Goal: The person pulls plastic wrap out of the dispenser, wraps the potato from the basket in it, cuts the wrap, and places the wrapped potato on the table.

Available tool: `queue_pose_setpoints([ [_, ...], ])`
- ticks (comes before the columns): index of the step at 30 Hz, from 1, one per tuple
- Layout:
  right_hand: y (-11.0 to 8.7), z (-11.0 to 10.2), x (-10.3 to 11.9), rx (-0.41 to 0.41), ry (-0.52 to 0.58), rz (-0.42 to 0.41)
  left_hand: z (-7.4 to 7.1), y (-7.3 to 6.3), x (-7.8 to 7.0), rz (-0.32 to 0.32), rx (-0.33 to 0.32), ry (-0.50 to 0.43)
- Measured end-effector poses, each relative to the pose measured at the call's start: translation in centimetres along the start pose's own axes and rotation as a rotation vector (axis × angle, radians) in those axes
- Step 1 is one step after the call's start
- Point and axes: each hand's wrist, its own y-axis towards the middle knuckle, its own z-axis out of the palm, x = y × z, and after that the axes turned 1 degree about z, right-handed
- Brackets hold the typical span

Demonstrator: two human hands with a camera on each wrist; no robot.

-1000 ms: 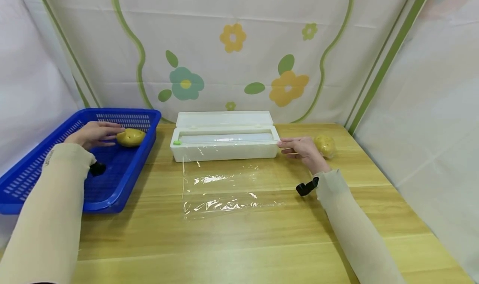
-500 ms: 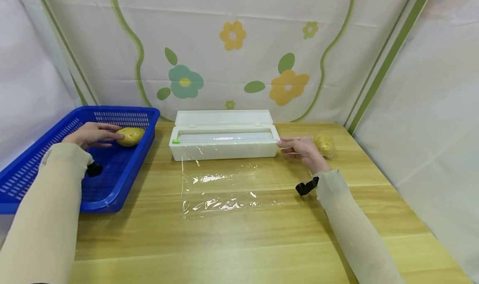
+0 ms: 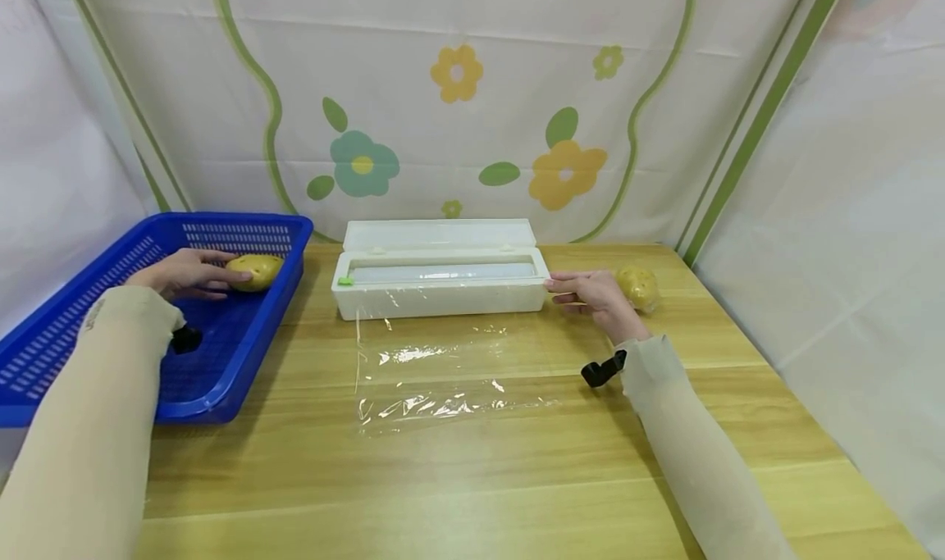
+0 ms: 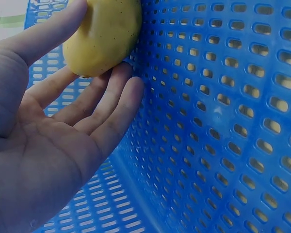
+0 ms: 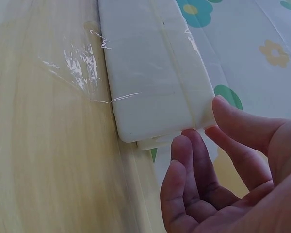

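My left hand reaches into the blue plastic basket and holds a yellow potato by its left end. In the left wrist view, the thumb lies on one side of the potato and the fingers are beneath it. At the table's back stands a white cling film box, its lid raised and a roll inside. The thumb and fingertips of my right hand pinch its right end corner. Clear cling film is drawn from the box over the table towards me.
A second potato, apparently wrapped in film, sits on the wooden table just beyond my right hand. A small green slider is at the box's left end. White patterned fabric walls the back and sides.
My left fingers have closed further around the potato's left end, and it has shifted only slightly in view. My right hand, the box and the film have stayed in place.
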Motion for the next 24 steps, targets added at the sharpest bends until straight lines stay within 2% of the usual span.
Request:
queue_pose_setpoints([
  [11,-0.08,-0.01,0.02,-0.004,0.001,-0.002,0.40,0.02,-0.22,-0.014,0.000,0.052],
  [20,0.10,-0.03,-0.09,-0.005,0.002,0.002,0.72,0.16,-0.47,0.021,-0.013,0.089],
  [24,0.07,0.03,-0.04,0.002,0.017,0.005,0.56,0.14,-0.55,0.035,-0.040,0.146],
])
